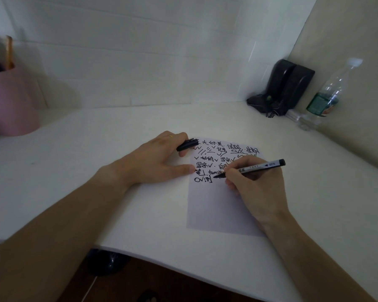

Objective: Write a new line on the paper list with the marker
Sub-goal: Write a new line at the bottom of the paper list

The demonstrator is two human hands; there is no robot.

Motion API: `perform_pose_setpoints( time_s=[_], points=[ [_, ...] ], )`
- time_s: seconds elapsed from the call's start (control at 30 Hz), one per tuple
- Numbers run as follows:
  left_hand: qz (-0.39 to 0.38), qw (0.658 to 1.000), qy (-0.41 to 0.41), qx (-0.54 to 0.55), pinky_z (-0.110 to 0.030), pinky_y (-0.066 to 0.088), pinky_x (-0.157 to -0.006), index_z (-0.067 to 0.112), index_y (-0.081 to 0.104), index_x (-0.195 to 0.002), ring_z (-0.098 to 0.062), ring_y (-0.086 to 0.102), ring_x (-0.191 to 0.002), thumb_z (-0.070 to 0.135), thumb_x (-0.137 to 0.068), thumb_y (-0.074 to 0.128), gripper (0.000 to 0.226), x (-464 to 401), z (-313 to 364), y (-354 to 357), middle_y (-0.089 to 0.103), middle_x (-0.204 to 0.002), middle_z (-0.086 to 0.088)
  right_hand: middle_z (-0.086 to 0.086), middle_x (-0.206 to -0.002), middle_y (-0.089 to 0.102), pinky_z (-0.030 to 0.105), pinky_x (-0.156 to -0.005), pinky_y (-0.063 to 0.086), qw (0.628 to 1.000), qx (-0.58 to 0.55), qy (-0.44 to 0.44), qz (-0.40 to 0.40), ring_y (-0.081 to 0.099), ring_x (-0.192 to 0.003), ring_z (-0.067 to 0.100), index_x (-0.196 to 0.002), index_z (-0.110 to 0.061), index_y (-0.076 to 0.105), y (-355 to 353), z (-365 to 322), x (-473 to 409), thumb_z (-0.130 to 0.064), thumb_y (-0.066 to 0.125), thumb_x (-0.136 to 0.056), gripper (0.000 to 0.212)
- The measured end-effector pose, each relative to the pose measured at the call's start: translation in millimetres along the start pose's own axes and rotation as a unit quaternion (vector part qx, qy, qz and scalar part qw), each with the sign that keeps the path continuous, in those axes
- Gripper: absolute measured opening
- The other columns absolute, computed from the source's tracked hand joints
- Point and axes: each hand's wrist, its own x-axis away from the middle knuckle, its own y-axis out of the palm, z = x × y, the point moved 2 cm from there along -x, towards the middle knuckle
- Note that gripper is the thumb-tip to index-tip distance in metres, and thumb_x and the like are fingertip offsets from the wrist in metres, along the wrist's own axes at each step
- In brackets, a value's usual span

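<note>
A white paper list [214,205] lies on the white desk, its upper part filled with several lines of black handwriting. My right hand [255,188] grips a grey and black marker [260,166], its tip touching the paper just right of the last written characters on the lowest line. My left hand [155,160] rests flat at the paper's left edge, thumb pressing the sheet. The black marker cap [185,144] is held between its fingers at the paper's top left corner. The lower half of the sheet is blank.
A pink container [11,101] with a stick in it stands far left. Black speakers [286,88] and a clear water bottle [327,97] sit in the back right corner. The desk's [74,171] curved front edge is near me, with dark floor below.
</note>
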Motion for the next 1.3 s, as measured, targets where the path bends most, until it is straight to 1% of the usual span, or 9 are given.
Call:
perform_pose_setpoints(
  time_s=[0.17,0.23,0.3,0.5,0.67,0.83,0.97,1.13,1.3],
  points=[
    [0.000,1.000,0.000,-0.002,-0.041,0.048,-0.103,0.028,0.046,-0.093,-0.011,0.049,-0.116,0.056,-0.090,0.068,0.036,0.0,-0.5,-0.1,0.064,-0.116,0.003,0.007,-0.062,0.076,0.047,-0.069,0.062,1.000,0.011,0.012,-0.002,0.072,-0.060,0.023,-0.071,-0.021,0.076,0.1,1.0,-1.8,-0.022,0.072,-0.068,0.005],
    [-0.001,1.000,0.002,-0.003,-0.042,0.048,-0.102,0.029,0.044,-0.091,-0.011,0.049,-0.116,0.056,-0.090,0.067,0.036,0.2,0.2,-0.4,0.065,-0.119,0.003,0.008,-0.061,0.076,0.051,-0.070,0.063,1.000,0.017,0.011,-0.003,0.072,-0.060,0.024,-0.071,-0.021,0.076,0.2,0.9,-1.4,-0.025,0.071,-0.065,0.010],
    [-0.001,1.000,0.003,-0.003,-0.041,0.048,-0.101,0.028,0.045,-0.092,-0.010,0.049,-0.114,0.055,-0.090,0.068,0.036,0.4,0.2,-0.5,0.064,-0.115,0.003,0.008,-0.060,0.075,0.053,-0.069,0.062,1.000,0.017,0.012,-0.004,0.070,-0.057,0.023,-0.071,-0.020,0.076,-0.3,1.3,-2.0,-0.029,0.069,-0.060,0.015],
    [-0.002,1.000,-0.001,-0.001,-0.043,0.049,-0.099,0.024,0.048,-0.095,-0.014,0.049,-0.111,0.053,-0.091,0.070,0.036,0.1,-0.1,-0.1,0.063,-0.110,0.002,0.006,-0.058,0.075,0.048,-0.069,0.062,1.000,0.025,0.015,0.001,0.068,-0.054,0.018,-0.067,-0.023,0.075,-0.7,1.4,-1.2,-0.022,0.072,-0.065,0.004],
    [-0.007,1.000,0.001,0.000,-0.043,0.048,-0.100,0.027,0.044,-0.091,-0.016,0.049,-0.112,0.052,-0.091,0.069,0.035,1.6,2.3,-0.9,0.065,-0.113,0.000,0.007,-0.060,0.075,0.053,-0.071,0.063,1.000,0.020,0.016,0.013,0.069,-0.056,0.022,-0.067,-0.023,0.075,-1.5,0.2,-1.3,-0.018,0.072,-0.070,0.006],
    [-0.004,1.000,-0.003,0.001,-0.041,0.049,-0.097,0.024,0.048,-0.093,-0.015,0.049,-0.108,0.051,-0.091,0.070,0.035,1.3,2.5,-0.7,0.059,-0.101,0.003,0.007,-0.059,0.075,0.052,-0.071,0.063,0.999,0.017,0.020,0.017,0.068,-0.054,0.021,-0.066,-0.023,0.075,-1.9,-0.4,-0.8,-0.017,0.072,-0.070,0.007],
    [-0.006,1.000,-0.001,-0.003,-0.043,0.049,-0.097,0.025,0.047,-0.093,-0.015,0.050,-0.110,0.054,-0.091,0.069,0.036,1.0,0.7,-0.4,0.061,-0.105,0.003,0.007,-0.058,0.075,0.049,-0.069,0.062,0.999,0.017,0.027,0.019,0.067,-0.053,0.020,-0.065,-0.023,0.075,-2.4,-1.4,-0.8,-0.017,0.072,-0.070,0.009],
    [-0.009,1.000,-0.005,-0.004,-0.043,0.048,-0.099,0.028,0.045,-0.091,-0.015,0.049,-0.112,0.054,-0.091,0.068,0.035,0.5,1.0,-0.4,0.063,-0.111,0.004,0.003,-0.055,0.073,0.040,-0.063,0.058,0.999,0.017,0.030,0.011,0.066,-0.053,0.019,-0.063,-0.024,0.074,-2.3,-2.1,0.9,-0.022,0.071,-0.066,0.004],
    [-0.008,1.000,-0.002,-0.004,-0.045,0.048,-0.101,0.027,0.046,-0.092,-0.016,0.050,-0.114,0.055,-0.090,0.068,0.036,1.1,1.1,-1.0,0.063,-0.111,0.003,0.006,-0.060,0.076,0.045,-0.070,0.064,0.999,0.017,0.024,0.023,0.072,-0.058,0.025,-0.067,-0.024,0.075,-2.1,-4.4,-0.1,-0.015,0.073,-0.073,0.010]
  ],
)
